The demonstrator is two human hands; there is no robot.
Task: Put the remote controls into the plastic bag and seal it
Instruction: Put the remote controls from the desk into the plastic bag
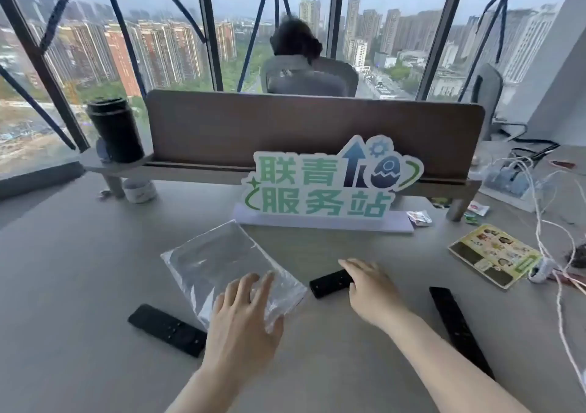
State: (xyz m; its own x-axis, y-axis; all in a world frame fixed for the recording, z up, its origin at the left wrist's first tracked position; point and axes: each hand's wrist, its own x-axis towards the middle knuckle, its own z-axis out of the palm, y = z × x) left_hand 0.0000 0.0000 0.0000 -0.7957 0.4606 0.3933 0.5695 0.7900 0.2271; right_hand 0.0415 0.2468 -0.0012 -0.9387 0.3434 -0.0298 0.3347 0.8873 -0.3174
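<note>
A clear plastic bag [222,260] lies flat on the grey desk [79,270]. My left hand [244,314] rests with spread fingers on the bag's near corner. Three black remote controls lie around it. One remote [166,329] is left of the bag, beside my left wrist. A short remote [328,283] lies right of the bag, and my right hand [369,286] covers its right end with fingers laid over it. A long remote [459,330] lies further right, untouched.
A green and white sign [329,184] stands behind the bag against a brown partition [314,130]. A yellow leaflet [494,254], white cables [551,232] and snack wrappers [420,217] lie at the right. A black flask [115,130] stands back left. A person sits beyond the partition.
</note>
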